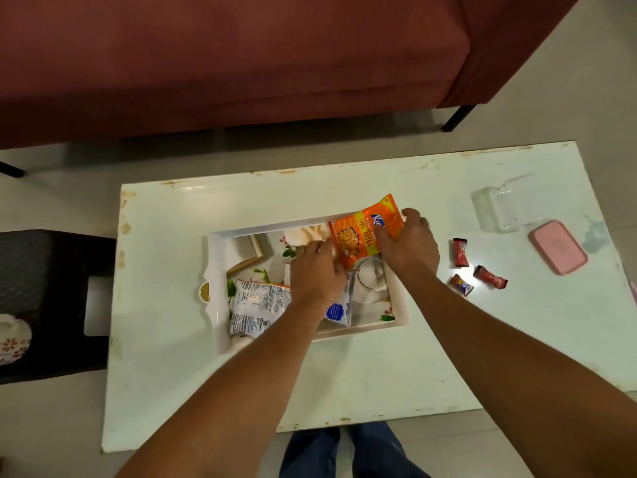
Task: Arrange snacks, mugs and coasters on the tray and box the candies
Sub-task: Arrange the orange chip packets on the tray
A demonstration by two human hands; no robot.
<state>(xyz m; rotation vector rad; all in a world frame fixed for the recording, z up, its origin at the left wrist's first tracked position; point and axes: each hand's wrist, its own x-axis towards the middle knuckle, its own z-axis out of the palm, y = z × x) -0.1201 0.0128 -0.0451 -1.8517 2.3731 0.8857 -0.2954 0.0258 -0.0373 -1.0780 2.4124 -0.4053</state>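
Both hands on the orange snack packet [362, 232]: left hand [315, 270] grip pinched on its lower-left edge, right hand [410, 243] grip clamped on its right side, thumb across the front. Packet is held tilted over the far right part of the white tray [215, 270], above a white mug [372, 277] in the tray. Also in the tray: silver snack packet [256, 305] near left, blue-label packet [339, 308] under the left wrist, wood-framed coaster [246, 253] far left. Tray sits mid surface [344, 374]. Three red candies [460, 251] lie loose on the surface right of the tray, apart from each other. Clear box [499, 205] further right, lid off, pink lid [558, 246] just beside it
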